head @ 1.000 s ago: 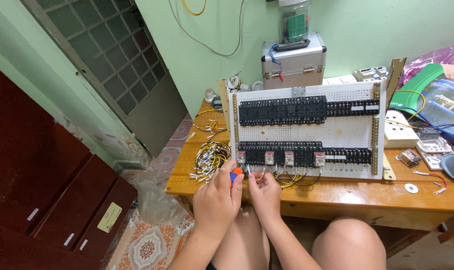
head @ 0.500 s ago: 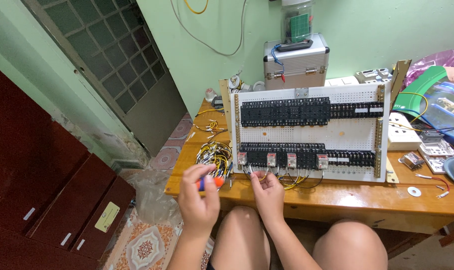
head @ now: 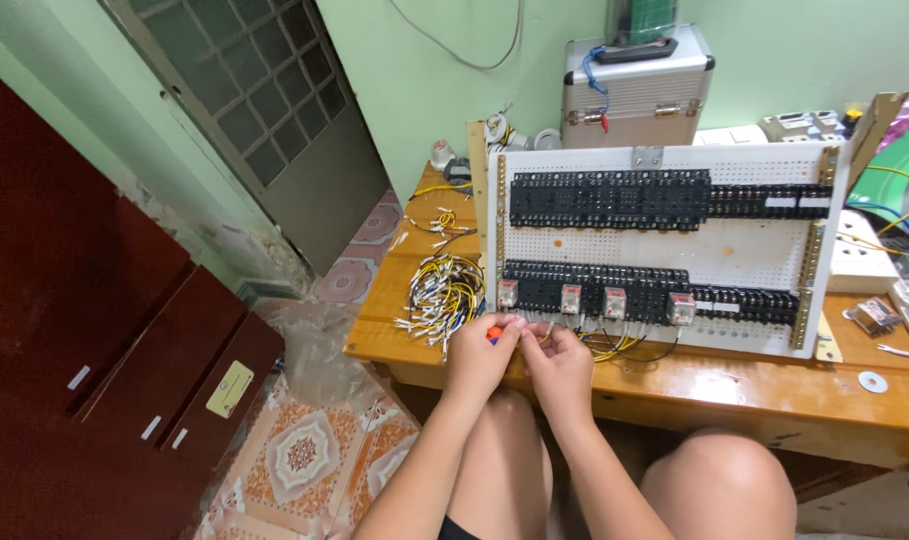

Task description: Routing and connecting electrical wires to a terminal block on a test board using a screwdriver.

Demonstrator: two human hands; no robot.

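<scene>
On the far left we see a dark red cabinet and patterned floor tiles, well apart from the work. A bundle of yellow and white wires lies on the desk near its left edge. Our left hand is curled around a small orange and blue screwdriver; half a second ago it hung lower and further left, off the board, and now it is up at the bottom left corner of the white panel, so we judge the tool is back at the terminals. Our right hand pinches a thin wire just beside it, under the lower row of black blocks. Both hands sit over the desk's front edge, knees below. Bare desk runs rightward; a silver case stands behind.
</scene>
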